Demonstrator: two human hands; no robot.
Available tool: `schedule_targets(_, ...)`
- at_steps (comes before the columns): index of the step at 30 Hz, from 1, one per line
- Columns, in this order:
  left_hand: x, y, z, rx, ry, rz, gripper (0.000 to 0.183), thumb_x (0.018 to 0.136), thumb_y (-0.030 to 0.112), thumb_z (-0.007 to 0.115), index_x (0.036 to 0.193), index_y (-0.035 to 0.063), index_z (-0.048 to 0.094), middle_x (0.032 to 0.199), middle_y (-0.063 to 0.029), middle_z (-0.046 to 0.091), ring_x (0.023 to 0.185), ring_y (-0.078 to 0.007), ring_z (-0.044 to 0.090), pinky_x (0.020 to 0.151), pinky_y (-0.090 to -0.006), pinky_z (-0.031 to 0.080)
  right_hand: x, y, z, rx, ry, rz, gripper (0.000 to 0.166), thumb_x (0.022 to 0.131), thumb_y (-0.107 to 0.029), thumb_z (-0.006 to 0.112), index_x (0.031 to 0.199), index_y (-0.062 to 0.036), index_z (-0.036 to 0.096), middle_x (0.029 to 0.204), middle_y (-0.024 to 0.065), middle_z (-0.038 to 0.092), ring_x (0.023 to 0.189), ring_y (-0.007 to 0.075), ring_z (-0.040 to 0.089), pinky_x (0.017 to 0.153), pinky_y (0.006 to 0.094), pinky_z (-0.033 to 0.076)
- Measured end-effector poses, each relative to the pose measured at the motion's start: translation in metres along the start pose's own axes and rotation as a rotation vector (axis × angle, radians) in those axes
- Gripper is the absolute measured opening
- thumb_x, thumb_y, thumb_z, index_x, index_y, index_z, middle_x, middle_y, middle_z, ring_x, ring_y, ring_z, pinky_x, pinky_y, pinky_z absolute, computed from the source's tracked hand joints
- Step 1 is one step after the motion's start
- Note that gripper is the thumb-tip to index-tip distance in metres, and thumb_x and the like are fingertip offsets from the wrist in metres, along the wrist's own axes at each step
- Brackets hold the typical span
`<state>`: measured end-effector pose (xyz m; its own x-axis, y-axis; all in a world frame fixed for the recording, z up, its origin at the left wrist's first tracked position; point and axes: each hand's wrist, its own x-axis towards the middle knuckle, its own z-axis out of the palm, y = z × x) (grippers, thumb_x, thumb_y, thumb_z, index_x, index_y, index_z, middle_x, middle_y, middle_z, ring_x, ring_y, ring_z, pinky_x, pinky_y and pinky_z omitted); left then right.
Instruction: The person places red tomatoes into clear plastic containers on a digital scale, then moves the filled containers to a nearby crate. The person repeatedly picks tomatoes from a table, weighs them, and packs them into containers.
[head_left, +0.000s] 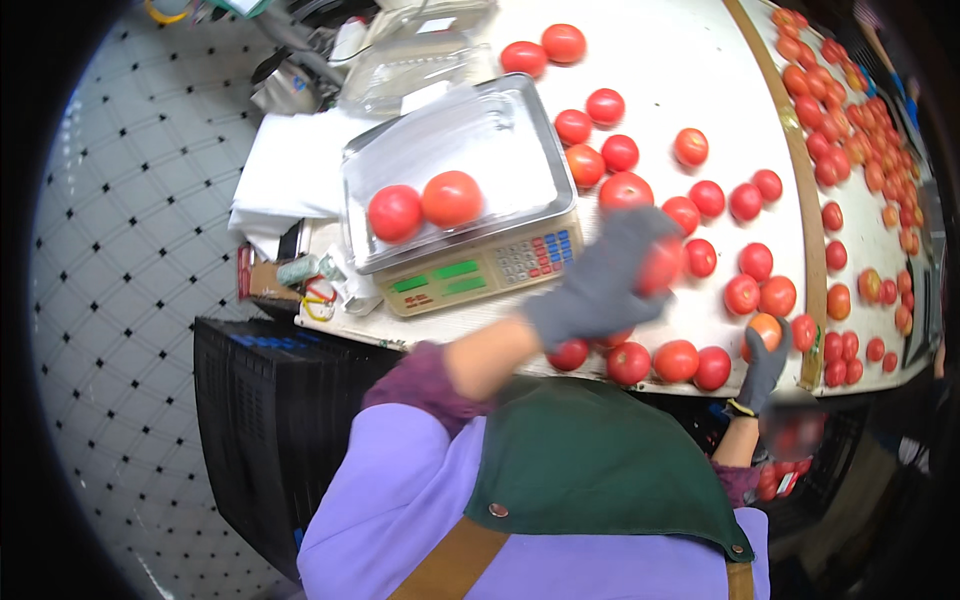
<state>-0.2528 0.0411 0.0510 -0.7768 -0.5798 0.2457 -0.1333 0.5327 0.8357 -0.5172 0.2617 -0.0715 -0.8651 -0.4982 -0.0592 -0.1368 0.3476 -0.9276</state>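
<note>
My left hand (607, 274), in a grey work glove and blurred, is closed around a red tomato (661, 266) over the table, just right of a digital scale (484, 270). My right hand (766, 364), gloved alike, has its fingers around an orange-red tomato (763, 335) near the table's front edge. A clear plastic tray (517, 165) rests on the scale's metal pan (556, 161), with two red tomatoes (424, 202) at its near side. Loose tomatoes (742, 294) lie scattered around both hands.
A brown strip (806, 187) crosses the table; many more tomatoes (874, 150) lie beyond it. Clear clamshell containers (409, 67) stack behind the scale. White sheets (289, 165) and yellow-and-red-handled scissors (319, 300) lie left. A black crate (262, 412) stands below the table edge.
</note>
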Motion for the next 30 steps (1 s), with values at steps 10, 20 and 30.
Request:
schedule_targets(10,-0.078,-0.110,-0.238,0.709,0.460,-0.372,0.062,0.070,0.028,0.072,0.123,0.0038,0.051,0.117,-0.0173,0.052,0.108,-0.0324,0.053,0.095,-0.0392,0.043,-0.051,-0.255,0.260,0.063,-0.878,-0.685,0.070,0.068,-0.014,0.074,0.130,-0.0063,0.042,0.128,0.0176,0.048,0.115,0.0293,0.052,0.097,0.0365,0.044)
schedule_targets(20,-0.120,-0.119,-0.275,0.442,0.427,-0.232,0.054,0.078,0.018,0.065,0.129,0.0073,0.051,0.128,-0.0154,0.054,0.119,-0.0302,0.052,0.101,-0.0369,0.041,-0.018,-0.258,0.339,-0.004,-0.829,-0.903,0.043,0.084,-0.004,0.057,0.127,-0.0081,0.053,0.122,0.0148,0.058,0.112,0.0305,0.056,0.097,0.0352,0.044)
schedule_targets(30,-0.170,-0.107,-0.287,0.321,0.590,-0.490,0.035,0.087,0.014,0.063,0.119,-0.0003,0.057,0.107,-0.0109,0.064,0.101,-0.0165,0.060,0.089,-0.0285,0.047,0.146,-0.003,0.032,-0.932,-0.111,-0.105,0.068,0.085,-0.047,0.058,0.127,0.0061,0.049,0.121,0.0258,0.056,0.113,0.0375,0.053,0.098,0.0398,0.040)
